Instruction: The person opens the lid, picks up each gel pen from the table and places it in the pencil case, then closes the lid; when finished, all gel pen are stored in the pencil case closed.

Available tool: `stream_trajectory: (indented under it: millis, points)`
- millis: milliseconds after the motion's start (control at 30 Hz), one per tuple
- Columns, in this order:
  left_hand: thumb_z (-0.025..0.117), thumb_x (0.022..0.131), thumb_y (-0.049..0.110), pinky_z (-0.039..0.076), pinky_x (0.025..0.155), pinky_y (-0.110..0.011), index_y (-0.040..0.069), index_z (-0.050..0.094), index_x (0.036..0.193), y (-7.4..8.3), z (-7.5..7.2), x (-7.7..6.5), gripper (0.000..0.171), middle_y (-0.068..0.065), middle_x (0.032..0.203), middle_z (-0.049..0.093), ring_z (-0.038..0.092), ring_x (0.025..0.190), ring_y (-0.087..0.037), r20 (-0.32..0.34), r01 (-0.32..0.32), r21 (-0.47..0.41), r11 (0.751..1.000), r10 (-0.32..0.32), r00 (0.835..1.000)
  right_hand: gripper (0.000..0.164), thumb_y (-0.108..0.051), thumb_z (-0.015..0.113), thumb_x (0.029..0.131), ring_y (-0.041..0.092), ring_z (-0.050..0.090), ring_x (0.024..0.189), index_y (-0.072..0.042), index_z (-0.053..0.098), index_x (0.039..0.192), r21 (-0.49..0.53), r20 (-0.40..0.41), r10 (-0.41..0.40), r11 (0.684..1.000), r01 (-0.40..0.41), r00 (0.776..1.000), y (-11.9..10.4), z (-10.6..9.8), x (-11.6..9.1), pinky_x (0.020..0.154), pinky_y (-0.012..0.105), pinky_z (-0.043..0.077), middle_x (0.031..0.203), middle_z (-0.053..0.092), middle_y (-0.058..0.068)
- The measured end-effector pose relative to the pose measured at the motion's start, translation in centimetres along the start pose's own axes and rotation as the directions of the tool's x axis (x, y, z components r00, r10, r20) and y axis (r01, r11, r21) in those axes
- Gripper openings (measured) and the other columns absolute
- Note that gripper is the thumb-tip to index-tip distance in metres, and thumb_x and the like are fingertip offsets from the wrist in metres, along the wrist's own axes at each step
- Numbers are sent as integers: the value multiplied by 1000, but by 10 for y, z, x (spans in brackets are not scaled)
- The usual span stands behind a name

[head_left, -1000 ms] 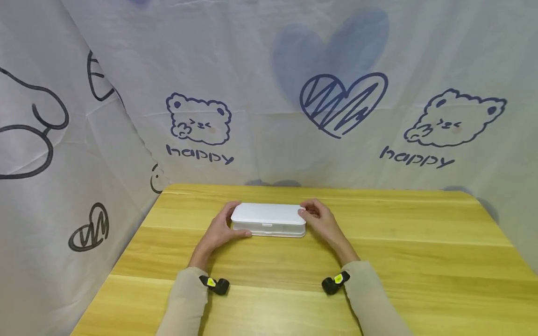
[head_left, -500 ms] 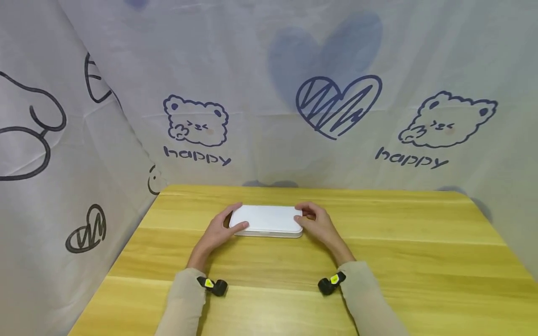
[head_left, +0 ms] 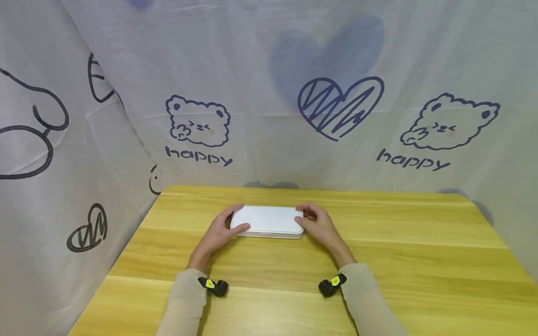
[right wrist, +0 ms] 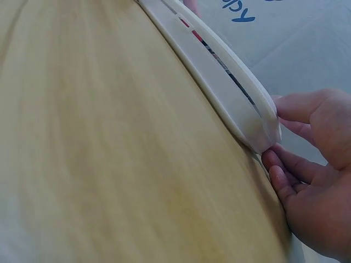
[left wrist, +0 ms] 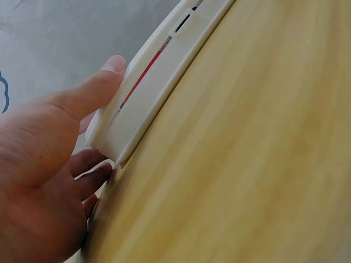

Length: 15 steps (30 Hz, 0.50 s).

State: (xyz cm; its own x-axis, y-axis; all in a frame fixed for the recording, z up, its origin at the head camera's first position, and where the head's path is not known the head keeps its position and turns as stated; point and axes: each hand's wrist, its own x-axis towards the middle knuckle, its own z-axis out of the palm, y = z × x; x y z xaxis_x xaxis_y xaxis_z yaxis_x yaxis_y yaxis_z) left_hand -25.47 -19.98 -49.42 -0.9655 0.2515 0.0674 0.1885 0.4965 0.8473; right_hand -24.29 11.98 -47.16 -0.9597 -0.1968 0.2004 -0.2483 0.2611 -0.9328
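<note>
A long white plastic box [head_left: 265, 219], shaped like a pencil case, lies flat on the table. Its lid [head_left: 269, 217] sits over the base, with a narrow slit along the front. Red and dark bits show through that slit in both wrist views; what they belong to is hidden. My left hand [head_left: 219, 231] grips the left end, thumb on the lid's front edge and fingers around the end and back. At the opposite end my right hand [head_left: 317, 224] holds the box, its thumb against the lid's edge and the other fingers curled at the corner.
The wood-grain table [head_left: 269, 289] stretches out around the box. A pale printed cloth [head_left: 260, 116] hangs behind and along the left side. Each sleeve carries a small black wrist camera, one on the left [head_left: 219, 288] and one on the right [head_left: 327, 288].
A second ago the lid stood raised, showing a translucent front wall. It has since come down onto the base, and my left thumb has moved up from the base to the lid's edge.
</note>
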Motion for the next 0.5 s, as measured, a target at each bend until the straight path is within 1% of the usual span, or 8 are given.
stream_trajectory:
  millis: [100,133,200,233,267,333,367,500]
  points:
    - [79,92,34,23,124,-48,12,43,156,-1,1,3,76,-14,161,39,28,152,-32,-7,-12,13,1000,12,1000,34,-3,71,95,43,57,116,11,63,125,-22,-4,-21,1000,21,1000,12,0,5,105,58,45,125,64,28]
    - [79,92,33,23,124,-48,11,44,155,-1,2,3,76,-15,161,39,29,151,-33,-10,-18,16,1000,19,1000,34,-3,70,95,43,57,115,11,63,125,-27,-4,-31,999,31,1000,13,0,5,105,58,45,125,64,28]
    - [80,92,31,23,124,-48,9,44,155,-2,4,4,75,-16,160,39,29,151,-34,-16,-31,14,999,31,999,34,-5,71,96,41,57,116,10,63,125,-34,-12,-42,999,41,999,25,1,8,106,57,45,125,64,27]
    - [80,92,30,23,124,-48,9,44,154,-3,4,4,75,-16,160,40,30,151,-34,-18,-34,13,999,34,999,34,-7,71,96,39,58,116,8,64,126,-38,-12,-38,999,37,999,31,2,9,106,56,46,126,64,26]
    - [80,92,29,23,124,-48,8,45,154,-4,5,4,74,-17,160,40,30,151,-34,-20,-39,11,999,39,999,35,-7,72,96,39,58,117,7,64,126,-37,-12,-25,999,25,1000,31,2,9,107,55,45,126,64,25]
    - [79,92,29,22,124,-48,9,45,153,-5,6,4,73,-16,159,41,30,151,-34,-29,-31,8,999,31,999,35,-9,72,96,38,58,118,6,64,127,-37,-11,-7,999,6,1000,32,2,8,108,54,45,126,64,24]
    - [78,94,30,22,124,-48,8,46,153,-5,6,4,71,-16,159,41,30,151,-34,-34,-27,6,1000,27,999,36,-11,73,96,36,58,119,4,64,128,-39,-13,4,999,-5,1000,37,2,9,108,52,45,127,65,22]
    - [67,101,35,22,124,-49,8,46,153,-3,2,4,62,-15,160,41,31,150,-33,-57,-17,-17,1000,16,998,39,-13,71,97,35,59,121,2,61,132,-30,-13,42,999,-42,999,34,-7,6,108,50,47,129,64,22]
